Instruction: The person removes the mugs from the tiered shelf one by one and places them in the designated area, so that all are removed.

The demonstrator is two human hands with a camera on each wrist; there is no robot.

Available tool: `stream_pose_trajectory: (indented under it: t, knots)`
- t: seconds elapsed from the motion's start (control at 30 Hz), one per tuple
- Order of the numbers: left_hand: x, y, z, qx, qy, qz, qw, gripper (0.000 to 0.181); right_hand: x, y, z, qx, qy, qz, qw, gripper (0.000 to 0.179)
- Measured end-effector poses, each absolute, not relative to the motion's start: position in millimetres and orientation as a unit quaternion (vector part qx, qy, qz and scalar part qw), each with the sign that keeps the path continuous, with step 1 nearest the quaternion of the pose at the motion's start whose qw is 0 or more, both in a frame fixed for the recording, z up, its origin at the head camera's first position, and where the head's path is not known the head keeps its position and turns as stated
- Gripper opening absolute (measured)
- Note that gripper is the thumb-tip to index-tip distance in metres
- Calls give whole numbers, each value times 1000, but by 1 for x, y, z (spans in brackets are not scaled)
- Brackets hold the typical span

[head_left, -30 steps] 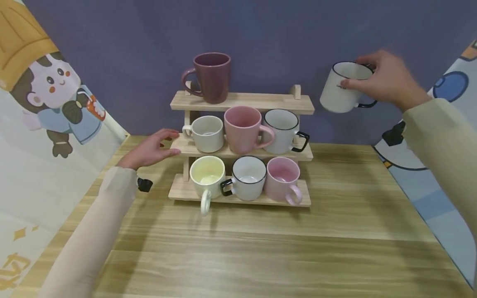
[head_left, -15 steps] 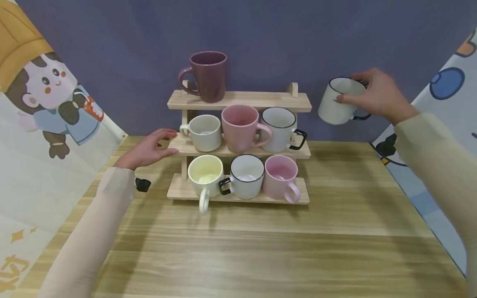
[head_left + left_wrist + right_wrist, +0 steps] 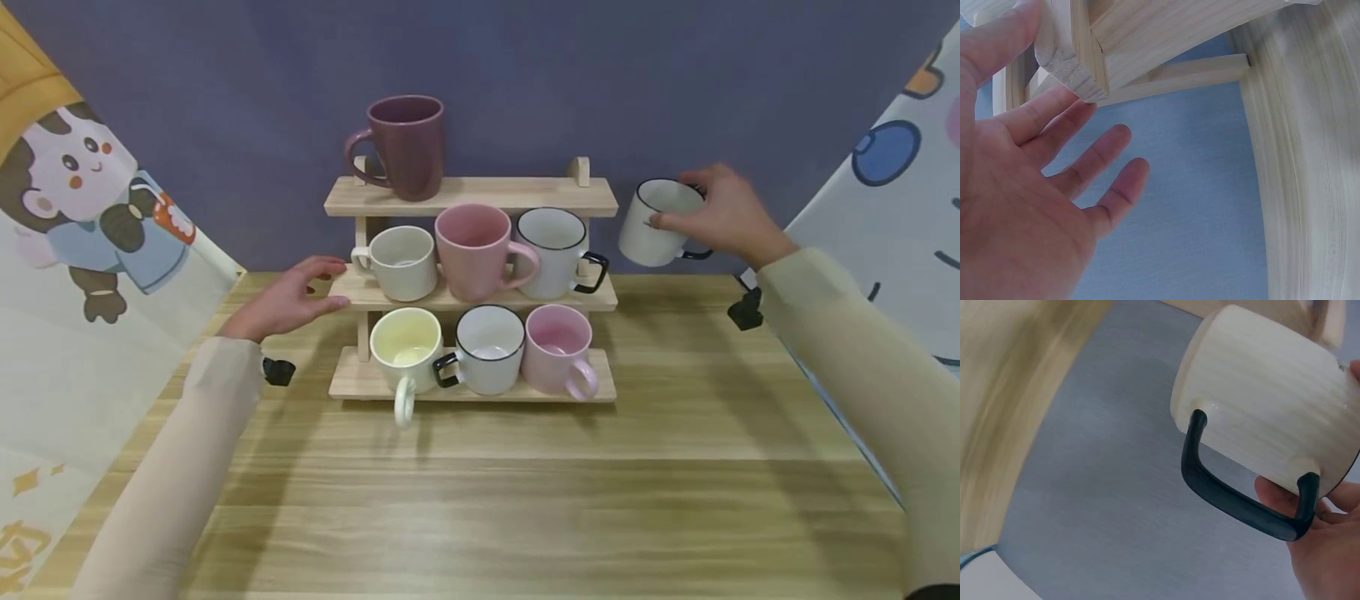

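Observation:
My right hand (image 3: 716, 215) holds a white mug (image 3: 651, 232) with a black rim and black handle, raised and tilted at the right of the wooden tiered rack (image 3: 517, 198). In the right wrist view the mug's side (image 3: 1260, 394) and handle (image 3: 1241, 503) show, with fingers at its rim end. My left hand (image 3: 283, 302) grips the left end of the rack's middle board, thumb at the front corner and forefinger at the back. The left wrist view shows that board end (image 3: 1072, 62) between thumb and forefinger, the other fingers loose. A plum mug (image 3: 408, 150) stands on the top board.
The middle board bears a cream mug (image 3: 405, 265), a pink mug (image 3: 474, 254) and a black-rimmed white mug (image 3: 550, 250). Below stand a yellow mug (image 3: 405, 346), another black-rimmed white mug (image 3: 491, 358) and a small pink mug (image 3: 557, 350). A blue-grey backdrop (image 3: 525, 67) rises behind the table (image 3: 480, 500).
My right hand has brought the white mug lower and leftward, closer to the rack's right end. The left hand stays at the middle board; the whole view has shifted slightly.

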State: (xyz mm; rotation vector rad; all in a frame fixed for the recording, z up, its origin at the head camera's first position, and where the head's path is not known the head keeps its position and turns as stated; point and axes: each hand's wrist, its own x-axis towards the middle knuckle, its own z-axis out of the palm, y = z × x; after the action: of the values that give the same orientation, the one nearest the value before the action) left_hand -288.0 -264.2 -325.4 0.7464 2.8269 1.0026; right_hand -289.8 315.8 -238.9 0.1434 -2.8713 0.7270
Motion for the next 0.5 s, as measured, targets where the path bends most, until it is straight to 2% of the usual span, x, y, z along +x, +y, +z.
stream_pose_trajectory:
  t: [0.5]
  knots:
    - [-288,-265,-327,249,912,326,13,57,-286,309,-302,66,-964,235,105,90]
